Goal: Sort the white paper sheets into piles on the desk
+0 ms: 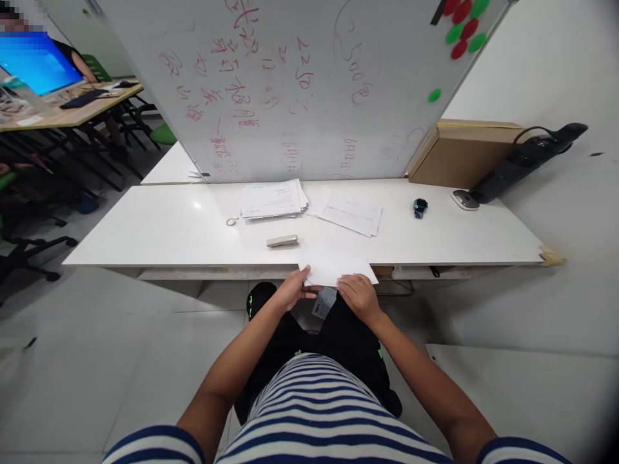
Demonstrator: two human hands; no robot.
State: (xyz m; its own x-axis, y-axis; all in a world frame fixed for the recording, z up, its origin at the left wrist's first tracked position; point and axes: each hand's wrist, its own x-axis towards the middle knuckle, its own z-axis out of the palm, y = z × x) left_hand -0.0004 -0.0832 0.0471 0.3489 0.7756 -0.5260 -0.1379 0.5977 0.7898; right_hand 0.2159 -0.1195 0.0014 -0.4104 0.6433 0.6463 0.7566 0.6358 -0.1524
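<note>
A white sheet of paper (pixel 336 265) hangs partly over the front edge of the white desk (pixel 159 225). My left hand (pixel 294 290) pinches its left corner, thumb on top and fingers below. On the near right edge of the paper lies my right hand (pixel 358 296), with its fingers curled over the sheet; its thumb is hidden. A stapler (pixel 283 241) rests on the desk just beyond my left hand. Farther back are a stack of printed papers (pixel 271 198) and, right of it, a few loose printed sheets (pixel 353 212).
A whiteboard (pixel 271 84) with red writing stands behind the desk. At the right are a watch (pixel 420 207), a computer mouse (pixel 465 199), a black bottle (pixel 522 161) and a cardboard box (pixel 464 154). A small ring-shaped item (pixel 232 221) lies left. Another person sits beyond a monitor (pixel 41 61).
</note>
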